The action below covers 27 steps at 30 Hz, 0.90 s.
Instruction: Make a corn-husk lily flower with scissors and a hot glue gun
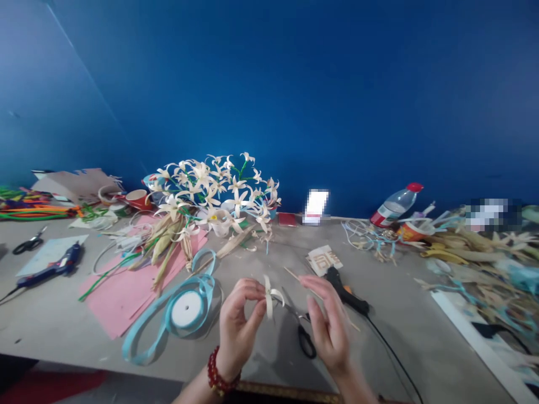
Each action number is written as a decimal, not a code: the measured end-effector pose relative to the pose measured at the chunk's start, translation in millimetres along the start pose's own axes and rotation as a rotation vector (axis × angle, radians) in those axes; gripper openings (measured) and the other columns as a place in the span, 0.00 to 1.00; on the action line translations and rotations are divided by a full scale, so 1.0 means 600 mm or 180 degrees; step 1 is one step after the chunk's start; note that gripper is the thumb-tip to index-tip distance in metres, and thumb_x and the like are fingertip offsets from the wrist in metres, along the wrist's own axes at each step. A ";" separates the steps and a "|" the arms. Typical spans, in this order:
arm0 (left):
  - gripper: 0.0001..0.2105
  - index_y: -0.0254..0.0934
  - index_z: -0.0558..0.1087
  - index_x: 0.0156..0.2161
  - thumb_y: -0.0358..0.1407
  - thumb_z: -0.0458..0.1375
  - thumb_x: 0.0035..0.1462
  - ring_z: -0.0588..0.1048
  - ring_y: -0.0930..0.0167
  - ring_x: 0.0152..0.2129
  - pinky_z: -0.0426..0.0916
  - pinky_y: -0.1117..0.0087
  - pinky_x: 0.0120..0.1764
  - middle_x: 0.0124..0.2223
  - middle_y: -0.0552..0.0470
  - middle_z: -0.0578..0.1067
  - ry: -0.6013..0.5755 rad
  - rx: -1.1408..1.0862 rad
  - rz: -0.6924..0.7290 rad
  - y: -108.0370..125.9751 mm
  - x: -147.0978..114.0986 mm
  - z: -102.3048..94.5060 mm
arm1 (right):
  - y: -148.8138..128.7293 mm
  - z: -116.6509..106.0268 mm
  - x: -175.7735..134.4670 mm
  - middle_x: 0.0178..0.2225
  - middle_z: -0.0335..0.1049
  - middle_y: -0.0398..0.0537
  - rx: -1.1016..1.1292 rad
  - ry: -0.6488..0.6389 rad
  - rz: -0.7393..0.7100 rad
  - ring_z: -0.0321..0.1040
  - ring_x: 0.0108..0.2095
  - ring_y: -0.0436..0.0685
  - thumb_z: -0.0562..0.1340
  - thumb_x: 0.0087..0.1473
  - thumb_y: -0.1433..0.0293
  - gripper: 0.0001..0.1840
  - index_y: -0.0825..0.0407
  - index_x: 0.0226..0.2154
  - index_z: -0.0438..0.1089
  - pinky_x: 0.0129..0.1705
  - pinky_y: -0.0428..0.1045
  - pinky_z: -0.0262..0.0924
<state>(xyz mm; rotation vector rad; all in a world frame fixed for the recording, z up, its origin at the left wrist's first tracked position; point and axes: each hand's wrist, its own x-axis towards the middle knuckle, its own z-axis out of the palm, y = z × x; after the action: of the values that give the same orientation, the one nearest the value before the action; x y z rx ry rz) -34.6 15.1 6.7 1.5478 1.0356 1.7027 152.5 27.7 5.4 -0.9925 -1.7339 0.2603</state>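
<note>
The left hand (242, 322) pinches one white flower (268, 293) above the table (400, 320); one thin stick (291, 273) crosses the right hand (330, 322) (whether gripped, I cannot tell). Two glue guns, one blue (53, 269), one black (347, 294), two scissors (306, 342) and one ribbon roll (187, 308) lie around them.

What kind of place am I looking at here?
Probably a craft workspace: the table holds a spool of blue ribbon, a blue glue gun and a cluster of handmade-looking white flowers.
</note>
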 end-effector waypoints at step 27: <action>0.11 0.38 0.73 0.38 0.20 0.57 0.57 0.74 0.65 0.38 0.67 0.57 0.48 0.36 0.50 0.77 -0.0017 0.0656 0.0841 -0.009 -0.016 -0.014 | 0.059 -0.065 -0.039 0.27 0.69 0.45 0.0227 0.0580 0.1582 0.67 0.29 0.55 0.59 0.61 0.58 0.14 0.51 0.36 0.71 0.32 0.48 0.62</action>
<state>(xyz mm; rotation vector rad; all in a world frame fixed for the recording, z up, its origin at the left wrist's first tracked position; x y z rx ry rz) -41.8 8.7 -3.1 1.8907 1.0698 1.8095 205.9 21.7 -16.2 -1.3420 -1.2860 0.5278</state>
